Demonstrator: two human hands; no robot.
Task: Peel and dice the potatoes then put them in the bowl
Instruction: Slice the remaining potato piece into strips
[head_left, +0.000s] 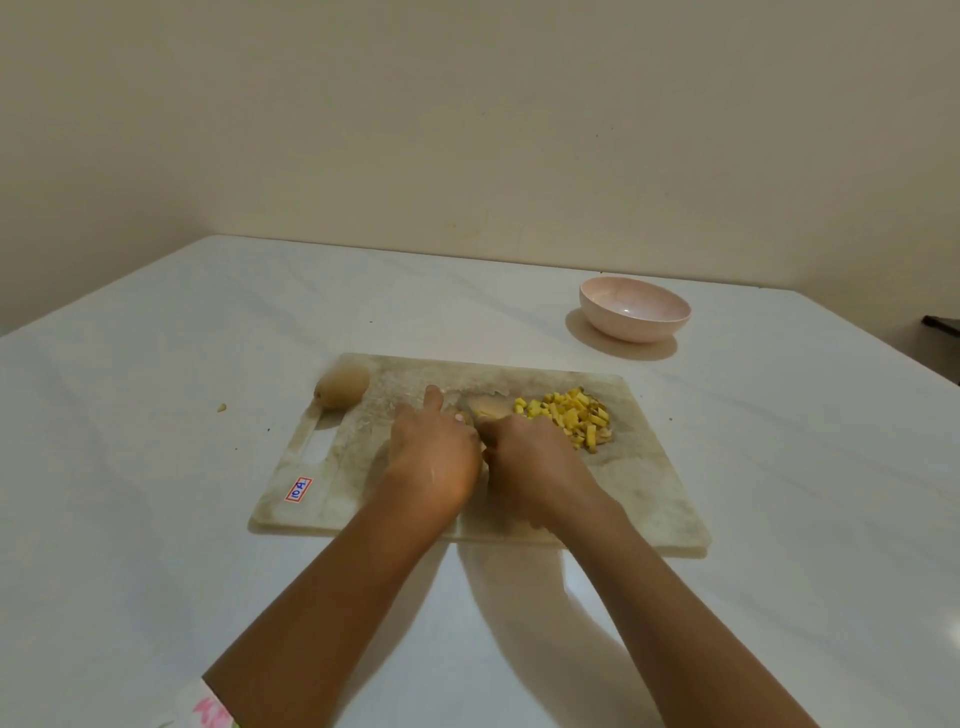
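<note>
A worn pale cutting board (644, 499) lies on the white table. A whole unpeeled potato (342, 385) sits at its far left corner. A pile of yellow diced potato (571, 415) lies on its right part. My left hand (434, 452) holds down a small potato piece (460, 417) at mid-board, its index finger pointing forward and the other fingers curled. Close beside it, my right hand (530, 462) is fisted round a knife handle that is mostly hidden. The pale knife blade (491, 406) shows just beyond the fingers. The pink bowl (635, 308) stands empty at the far right.
A red-and-blue label (298, 489) is stuck on the board's near left. A few peel crumbs (222, 408) lie on the table left of the board. A dark object (941, 325) shows past the table's right edge. A wall stands behind the table.
</note>
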